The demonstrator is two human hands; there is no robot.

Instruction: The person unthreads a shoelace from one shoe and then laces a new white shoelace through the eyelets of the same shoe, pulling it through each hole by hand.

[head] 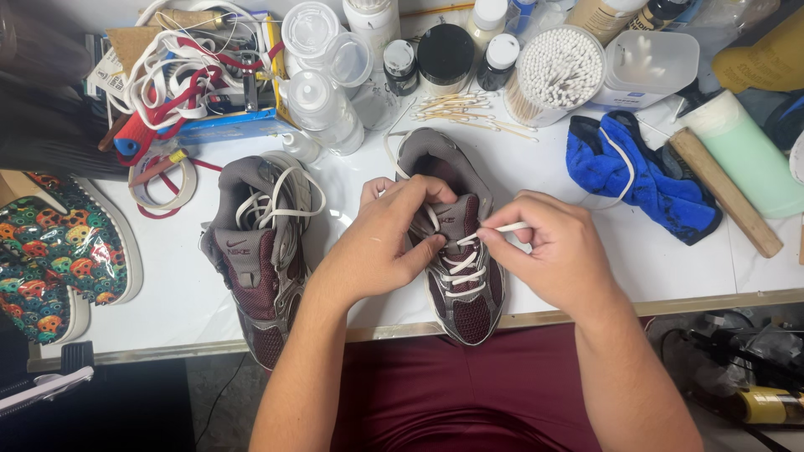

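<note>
While the shoe is pinched by the left hand, its lace is pinched by the right hand; a blue cloth lies at two o'clock.

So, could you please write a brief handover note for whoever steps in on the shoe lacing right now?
Left hand: pressing on the tongue and upper eyelets of the right-hand shoe, steadying it.
Right hand: pinching the free end of the white lace beside that shoe.
Done: lower eyelets of this shoe show crossed lace rows.
Left: the upper eyelets are not yet laced; no knot. The second shoe lies to the left on the white table, its lace loose and untied.
</note>
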